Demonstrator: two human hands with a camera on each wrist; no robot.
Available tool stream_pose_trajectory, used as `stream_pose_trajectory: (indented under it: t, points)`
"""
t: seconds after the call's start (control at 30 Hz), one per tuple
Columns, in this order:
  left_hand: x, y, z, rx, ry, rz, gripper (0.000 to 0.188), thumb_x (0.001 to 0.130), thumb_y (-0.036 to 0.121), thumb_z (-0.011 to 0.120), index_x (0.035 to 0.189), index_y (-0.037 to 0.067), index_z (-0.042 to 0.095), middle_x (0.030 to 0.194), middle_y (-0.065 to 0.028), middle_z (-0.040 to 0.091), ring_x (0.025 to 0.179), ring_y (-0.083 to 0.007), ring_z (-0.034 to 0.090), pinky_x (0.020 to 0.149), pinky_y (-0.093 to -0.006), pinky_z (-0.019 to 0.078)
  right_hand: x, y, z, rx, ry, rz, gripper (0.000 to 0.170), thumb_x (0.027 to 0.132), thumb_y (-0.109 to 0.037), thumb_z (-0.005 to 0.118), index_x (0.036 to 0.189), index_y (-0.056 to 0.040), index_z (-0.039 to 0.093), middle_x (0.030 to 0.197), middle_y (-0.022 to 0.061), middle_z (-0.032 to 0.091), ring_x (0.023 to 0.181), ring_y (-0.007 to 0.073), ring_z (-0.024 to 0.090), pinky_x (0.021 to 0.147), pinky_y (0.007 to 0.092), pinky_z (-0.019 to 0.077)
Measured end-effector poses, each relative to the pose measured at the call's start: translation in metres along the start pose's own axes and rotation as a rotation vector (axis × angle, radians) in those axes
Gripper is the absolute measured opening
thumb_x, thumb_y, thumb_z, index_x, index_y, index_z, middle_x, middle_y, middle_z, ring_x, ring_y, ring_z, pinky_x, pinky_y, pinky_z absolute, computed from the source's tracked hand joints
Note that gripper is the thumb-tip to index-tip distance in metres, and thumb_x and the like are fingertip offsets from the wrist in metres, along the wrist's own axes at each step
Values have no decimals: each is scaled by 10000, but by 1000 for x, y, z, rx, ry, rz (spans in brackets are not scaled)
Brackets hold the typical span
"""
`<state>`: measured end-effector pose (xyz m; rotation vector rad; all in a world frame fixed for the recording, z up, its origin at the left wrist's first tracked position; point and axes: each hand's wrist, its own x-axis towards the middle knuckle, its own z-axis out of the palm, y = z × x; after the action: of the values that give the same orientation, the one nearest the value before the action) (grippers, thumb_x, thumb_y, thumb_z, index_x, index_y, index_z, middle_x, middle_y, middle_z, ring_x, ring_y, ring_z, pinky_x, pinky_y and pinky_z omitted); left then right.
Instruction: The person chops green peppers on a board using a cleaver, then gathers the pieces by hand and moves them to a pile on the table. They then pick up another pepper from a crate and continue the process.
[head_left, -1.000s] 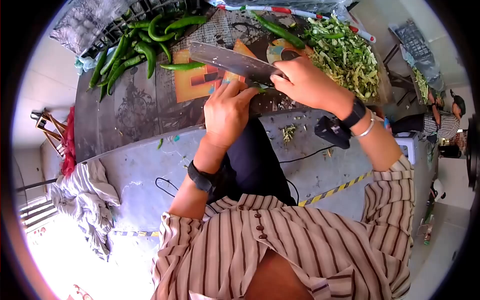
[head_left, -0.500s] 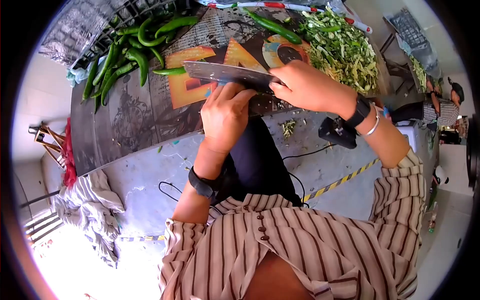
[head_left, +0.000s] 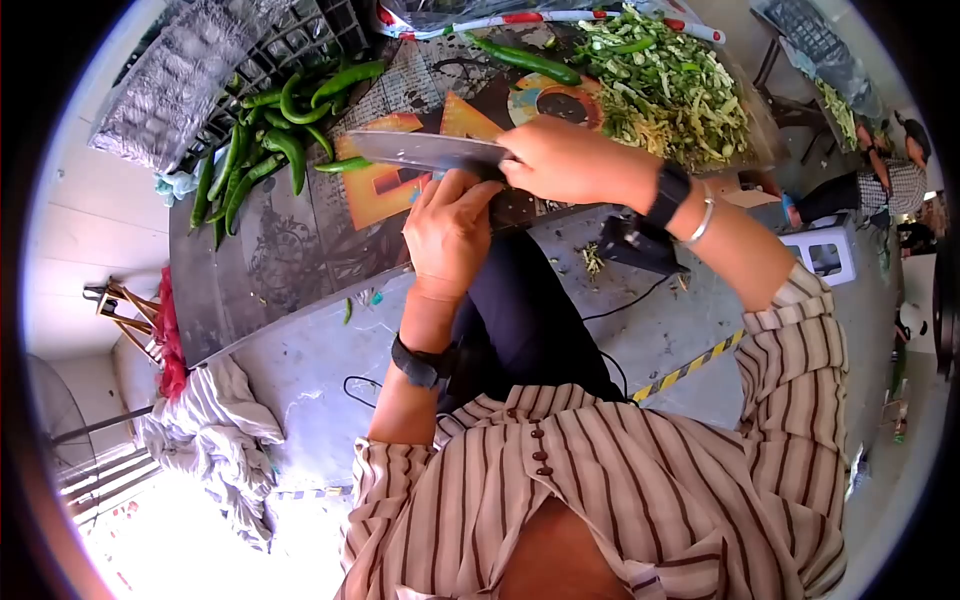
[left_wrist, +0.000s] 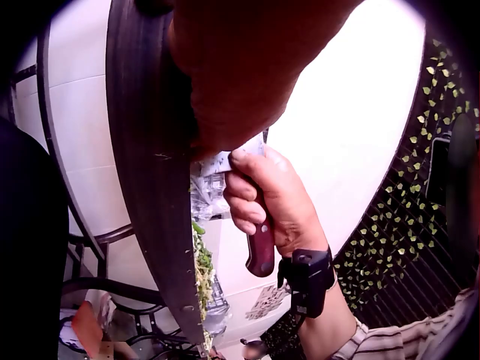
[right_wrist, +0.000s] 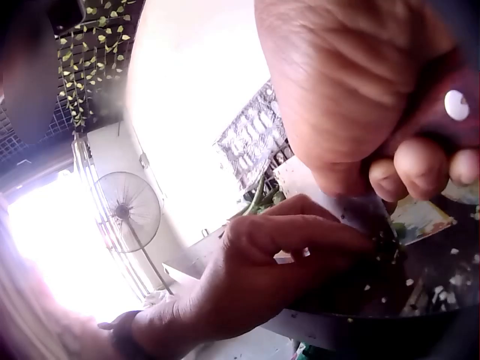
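My right hand grips a kitchen knife by its red-brown handle. The broad blade reaches left over the tabletop, just past the fingers of my left hand. Those fingers are bent down at the table edge, pinching a green chili pepper that hand and blade now mostly hide; a bit of green shows beside the blade in the right wrist view. A whole chili lies beyond the blade, near a heap of whole green chilies.
Chopped chili pieces form a large pile at the right of the dark table, with a long whole chili beside it. A black crate stands behind the whole chilies. Another person is at the far right.
The knife and right hand have moved left in the head view, and the whole view has shifted. The left hand keeps its place by the blade; the green tip under it has become hidden.
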<state>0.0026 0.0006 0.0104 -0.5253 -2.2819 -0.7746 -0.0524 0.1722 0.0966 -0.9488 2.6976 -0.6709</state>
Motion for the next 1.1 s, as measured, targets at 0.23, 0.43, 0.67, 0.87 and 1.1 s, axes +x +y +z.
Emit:
stream_pose_trajectory:
  t: [0.23, 0.43, 0.67, 0.87, 1.1]
  points:
    - [-1, 1, -4, -79, 24, -85, 111, 780, 67, 720, 877, 119, 705, 881, -8, 613, 785, -248, 636, 673, -367, 513, 20, 3, 11, -2, 102, -160, 264, 895, -183, 565, 880, 79, 584, 731, 269, 603, 676, 435, 603, 631, 479, 465]
    - [-5, -1, -4, -113, 35, -109, 129, 779, 55, 747, 896, 108, 734, 911, -16, 632, 720, -219, 655, 636, -313, 519, -4, -8, -10, 24, 133, -43, 244, 890, -180, 543, 860, 53, 612, 675, 251, 597, 672, 428, 613, 652, 493, 476]
    - [-4, -2, -2, -114, 49, -103, 121, 759, 43, 759, 866, 96, 737, 905, -20, 642, 723, -221, 659, 638, -307, 522, -31, -12, -15, -23, 24, -1, 253, 905, -176, 545, 823, 60, 585, 688, 261, 591, 667, 439, 601, 618, 488, 469]
    - [-3, 1, -1, -128, 63, -125, 107, 748, 39, 741, 838, 93, 719, 878, -21, 628, 736, -235, 653, 646, -329, 524, -32, -14, -19, -38, -43, 38, 247, 903, -163, 550, 810, 64, 583, 687, 261, 592, 667, 439, 604, 612, 486, 471]
    - [-2, 1, -3, -141, 69, -138, 104, 735, 36, 718, 813, 103, 702, 862, -12, 617, 730, -243, 644, 641, -348, 522, -16, -9, -12, -23, -68, 26, 224, 889, -150, 553, 833, 64, 594, 713, 270, 598, 704, 443, 612, 638, 496, 479]
